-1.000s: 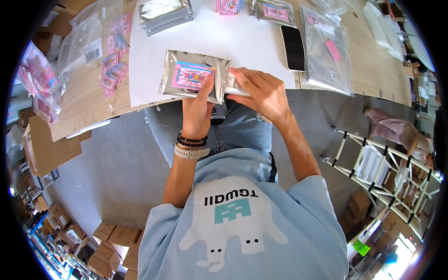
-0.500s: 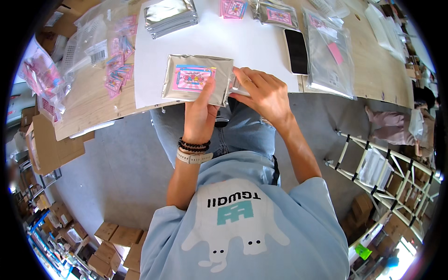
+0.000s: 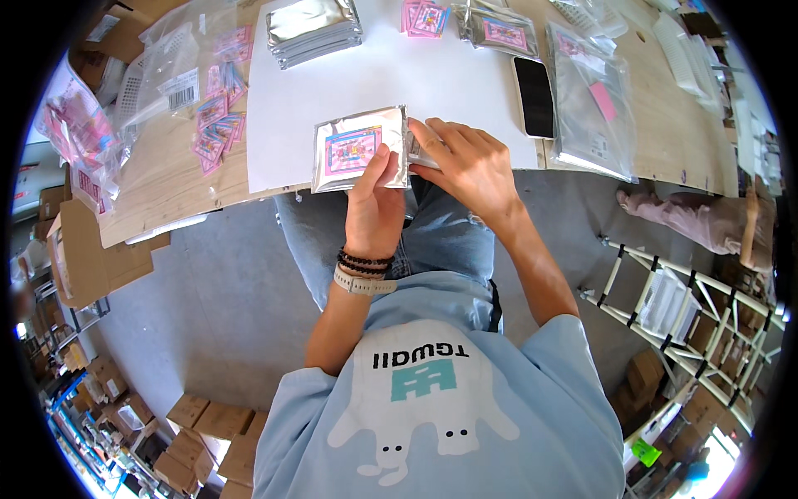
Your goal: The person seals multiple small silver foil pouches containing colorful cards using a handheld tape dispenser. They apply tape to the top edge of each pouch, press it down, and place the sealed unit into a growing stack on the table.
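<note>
My left hand point(image 3: 374, 212) grips a silver foil pouch point(image 3: 393, 127) by its lower edge, thumb on the front. A pink printed card point(image 3: 353, 151) lies flat on that front face, partly under the thumb. At the pouch's right edge my right hand point(image 3: 470, 162) is closed, thumb and fingers pinched together. A clear, shiny bit shows between them and the pouch; I cannot make out what it is. The pouch is held just over the near edge of a white sheet point(image 3: 449, 91) on the wooden table.
Stacked silver pouches point(image 3: 314, 32), pink cards point(image 3: 426, 18) and pouches topped by a pink card point(image 3: 505, 33) lie farther back. A phone point(image 3: 534, 98) and clear bags point(image 3: 590, 125) are at right, loose pink cards point(image 3: 220, 125) at left. Beyond stand a tube rack point(image 3: 698, 308) and a person point(image 3: 690, 220).
My left hand and the pouch have shifted right, closer to my right hand, and the pouch has turned a little. The view has shifted slightly. The person at right has moved.
</note>
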`<act>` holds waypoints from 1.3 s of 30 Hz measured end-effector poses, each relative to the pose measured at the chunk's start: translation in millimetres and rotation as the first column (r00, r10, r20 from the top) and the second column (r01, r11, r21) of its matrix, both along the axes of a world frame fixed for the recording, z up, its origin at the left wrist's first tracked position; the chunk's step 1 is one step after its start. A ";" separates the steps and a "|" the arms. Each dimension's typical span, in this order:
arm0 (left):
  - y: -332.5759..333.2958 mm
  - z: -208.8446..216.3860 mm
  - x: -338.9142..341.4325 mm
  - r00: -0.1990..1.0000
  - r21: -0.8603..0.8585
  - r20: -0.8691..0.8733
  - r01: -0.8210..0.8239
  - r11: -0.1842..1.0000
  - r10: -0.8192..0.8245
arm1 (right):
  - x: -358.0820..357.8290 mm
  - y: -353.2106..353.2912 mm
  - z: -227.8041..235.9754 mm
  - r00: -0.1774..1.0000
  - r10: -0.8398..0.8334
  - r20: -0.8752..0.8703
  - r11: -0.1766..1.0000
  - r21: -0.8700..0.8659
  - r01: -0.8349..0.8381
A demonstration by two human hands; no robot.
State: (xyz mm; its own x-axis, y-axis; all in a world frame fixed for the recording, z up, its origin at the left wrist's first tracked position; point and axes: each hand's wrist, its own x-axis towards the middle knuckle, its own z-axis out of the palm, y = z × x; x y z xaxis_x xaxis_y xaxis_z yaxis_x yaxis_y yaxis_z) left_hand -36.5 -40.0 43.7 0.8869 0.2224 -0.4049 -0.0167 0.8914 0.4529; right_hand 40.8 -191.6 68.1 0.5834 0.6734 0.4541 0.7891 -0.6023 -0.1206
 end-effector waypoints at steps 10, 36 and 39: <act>10.4 -9.8 2.6 0.997 0.073 0.009 0.072 0.995 -0.073 | -0.8 1.5 -3.8 1.000 0.010 0.017 0.999 -0.054 -0.009; -10.0 -21.1 -2.8 0.998 0.002 -0.018 -0.054 0.999 0.054 | -3.9 10.4 -14.7 1.000 0.023 0.017 0.996 -0.086 -0.022; 0.2 -22.6 -2.6 1.000 -0.001 -0.003 -0.008 1.000 0.008 | -4.7 7.9 -14.2 1.000 0.019 0.017 0.997 -0.072 -0.018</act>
State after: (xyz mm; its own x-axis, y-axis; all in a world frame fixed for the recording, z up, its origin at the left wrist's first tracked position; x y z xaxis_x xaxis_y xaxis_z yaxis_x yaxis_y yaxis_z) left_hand -39.1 -39.8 21.1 0.8838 0.2295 -0.4077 -0.0229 0.8916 0.4523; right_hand 36.1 -183.7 53.9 0.5627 0.7155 0.4140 0.8019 -0.5941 -0.0632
